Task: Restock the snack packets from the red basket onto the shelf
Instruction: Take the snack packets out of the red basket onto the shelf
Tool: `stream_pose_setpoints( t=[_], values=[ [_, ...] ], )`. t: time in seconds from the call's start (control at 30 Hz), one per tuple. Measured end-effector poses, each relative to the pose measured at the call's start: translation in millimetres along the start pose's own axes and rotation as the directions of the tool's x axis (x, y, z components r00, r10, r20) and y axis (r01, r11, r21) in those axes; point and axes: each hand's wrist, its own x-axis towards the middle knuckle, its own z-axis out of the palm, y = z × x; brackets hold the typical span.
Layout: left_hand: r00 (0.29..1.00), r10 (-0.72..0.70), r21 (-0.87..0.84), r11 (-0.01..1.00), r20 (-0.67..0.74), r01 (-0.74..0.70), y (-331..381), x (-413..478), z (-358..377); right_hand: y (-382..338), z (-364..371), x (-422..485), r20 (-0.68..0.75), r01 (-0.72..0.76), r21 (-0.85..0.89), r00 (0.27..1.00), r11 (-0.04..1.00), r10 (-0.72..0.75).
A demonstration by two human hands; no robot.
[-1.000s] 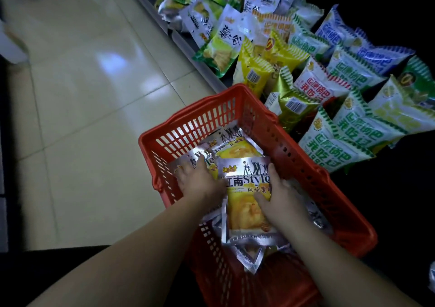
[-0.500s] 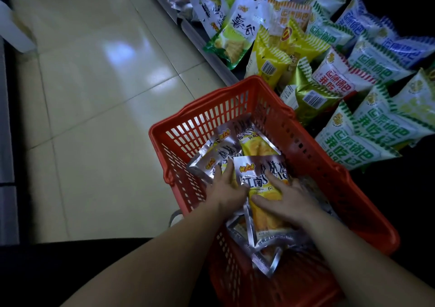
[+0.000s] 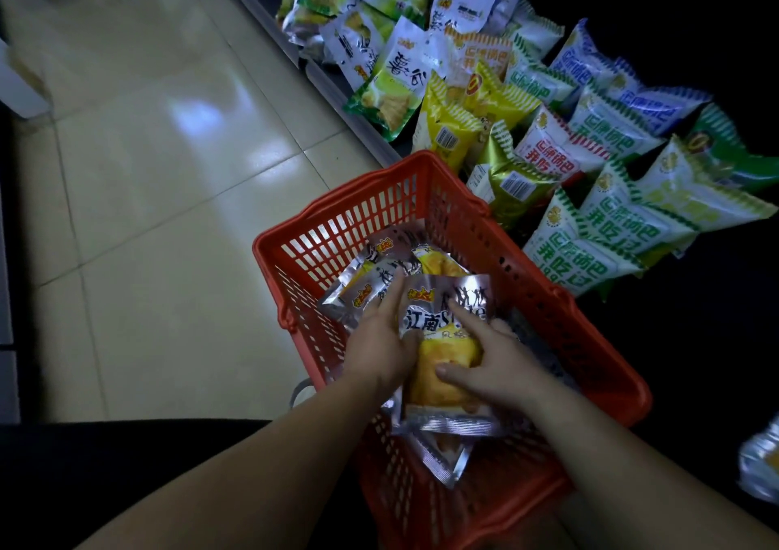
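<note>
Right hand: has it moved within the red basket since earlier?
Yes. Against the red basket, the right hand slid leftward, from the right edge of the top snack packet onto its face.

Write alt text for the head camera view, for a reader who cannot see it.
A person's left hand and right hand rest on a silver-and-yellow snack packet atop others in a red basket. Beyond it, a shelf holds piled colourful packets.
</note>
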Motion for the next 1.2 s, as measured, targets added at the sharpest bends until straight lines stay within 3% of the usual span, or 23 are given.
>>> stream_pose_setpoints(
  t=[0.13, 0.27, 0.47, 0.53, 0.7, 0.9, 1.2],
  values=[
    [0.998, -0.006, -0.064, 0.998, -0.070, 0.002, 8.5, -1.4, -14.4, 0.2, -8.7, -10.9, 0.034, 0.024, 0.236, 0.999, 0.971, -0.033],
    [0.996, 0.050, -0.001, 0.999, -0.073, -0.051, 17.5, -0.8, -29.0, 9.1, -9.9, -20.6, 0.031, -0.048, 0.379, 0.999, 0.924, 0.039],
    [0.994, 0.048, 0.273, 0.962, -0.099, -0.019, 7.0, 12.8, -38.1, 27.9, 3.4, -14.3, 0.158, -0.163, 0.110, 0.977, 0.980, 0.145],
    [0.998, 0.031, 0.249, 0.969, -0.060, -0.015, -3.1, 14.6, -32.2, 28.4, 8.9, -8.2, 0.190, -0.150, 0.095, 0.973, 0.984, 0.130],
    [0.996, -0.061, 0.115, 0.991, -0.067, 0.069, -15.8, 18.2, -22.2, 36.8, 12.1, 9.0, 0.067, -0.133, 0.100, 0.990, 0.986, 0.127],
    [0.999, -0.019, 0.002, 1.000, -0.038, 0.020, -3.3, 11.2, -32.0, 26.2, 5.9, 3.1, -0.046, -0.134, 0.089, 0.989, 0.987, 0.138],
    [0.985, 0.111, 0.027, 0.994, -0.134, -0.108, 33.6, -30.9, -81.2, -22.1, -70.0, -72.7, -0.085, -0.063, -0.310, 0.996, 0.949, 0.038]
  ],
)
